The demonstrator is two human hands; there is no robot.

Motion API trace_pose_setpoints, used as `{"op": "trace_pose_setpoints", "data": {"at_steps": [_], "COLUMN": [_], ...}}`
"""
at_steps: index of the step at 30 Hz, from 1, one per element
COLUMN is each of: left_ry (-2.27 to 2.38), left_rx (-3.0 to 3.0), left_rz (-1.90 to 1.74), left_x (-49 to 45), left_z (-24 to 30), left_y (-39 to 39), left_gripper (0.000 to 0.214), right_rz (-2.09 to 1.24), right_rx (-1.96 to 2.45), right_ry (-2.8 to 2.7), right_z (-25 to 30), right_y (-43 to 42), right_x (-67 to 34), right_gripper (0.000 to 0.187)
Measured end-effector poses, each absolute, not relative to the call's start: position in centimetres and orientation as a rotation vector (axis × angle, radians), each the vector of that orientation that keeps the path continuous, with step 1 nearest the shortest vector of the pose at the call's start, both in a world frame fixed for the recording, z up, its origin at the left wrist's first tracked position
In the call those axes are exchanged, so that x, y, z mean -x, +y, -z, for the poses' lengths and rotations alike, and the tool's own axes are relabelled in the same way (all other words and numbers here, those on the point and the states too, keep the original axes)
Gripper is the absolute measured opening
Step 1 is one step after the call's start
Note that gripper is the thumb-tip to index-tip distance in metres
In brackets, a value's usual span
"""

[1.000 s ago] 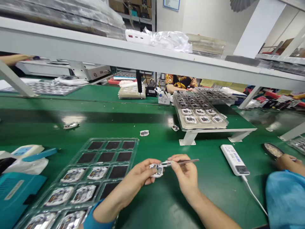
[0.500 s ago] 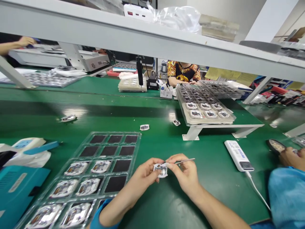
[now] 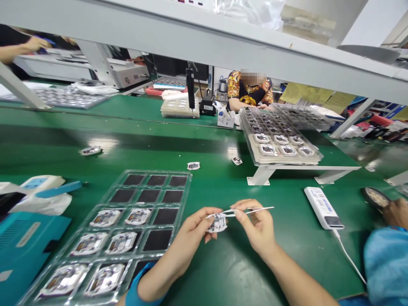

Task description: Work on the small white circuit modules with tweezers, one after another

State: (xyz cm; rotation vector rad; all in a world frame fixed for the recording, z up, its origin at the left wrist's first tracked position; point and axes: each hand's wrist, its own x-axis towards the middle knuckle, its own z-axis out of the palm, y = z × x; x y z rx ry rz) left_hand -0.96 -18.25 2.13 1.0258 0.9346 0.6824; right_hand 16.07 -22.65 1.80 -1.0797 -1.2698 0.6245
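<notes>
My left hand [image 3: 195, 229] pinches a small white electronic part [image 3: 217, 222] above the green table. My right hand [image 3: 255, 225] grips metal tweezers [image 3: 251, 210], and their tips rest on the top of that part. A clear plastic tray [image 3: 178, 199] lies to the left of my hands; several of its near pockets hold similar white parts, while the far pockets show black.
Loose parts [image 3: 193, 165] lie on the green belt. A raised stand carries stacked trays [image 3: 280, 144]. A white power bank [image 3: 323, 207] with a cable lies at the right, near another person's hand [image 3: 395, 212]. A teal box [image 3: 22, 242] sits at the left. A person sits across the bench.
The camera has tilted down a little. My hands stay together on the part; the tweezers now lie flatter across its top.
</notes>
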Motion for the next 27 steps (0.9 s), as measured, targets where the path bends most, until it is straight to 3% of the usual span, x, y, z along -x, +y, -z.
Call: {"op": "trace_pose_setpoints", "data": {"at_steps": [8,15,27], "left_ry": [0.907,0.906,0.927], "left_rx": [-0.955,-0.987,-1.07], "left_rz": [-0.664,-0.668,-0.685], "left_x": [1.21,0.86,0.94], "left_z": [-2.81,-3.04,-2.76], "left_y": [-18.42,-18.4,-18.46], "left_gripper": [0.031,0.03,0.033], "right_rz": [-0.698,-0.795,-0.884], "right_rx": [1.075,1.131,1.157], "right_ry": [-1.163,-0.925,-1.088], "right_z": [-1.38,-1.32,-1.44], "right_y": [-22.43,-22.19,-22.36], "right_x": [-15.58,-15.43,-15.54], "right_gripper": [0.002,0.018,0.02]}}
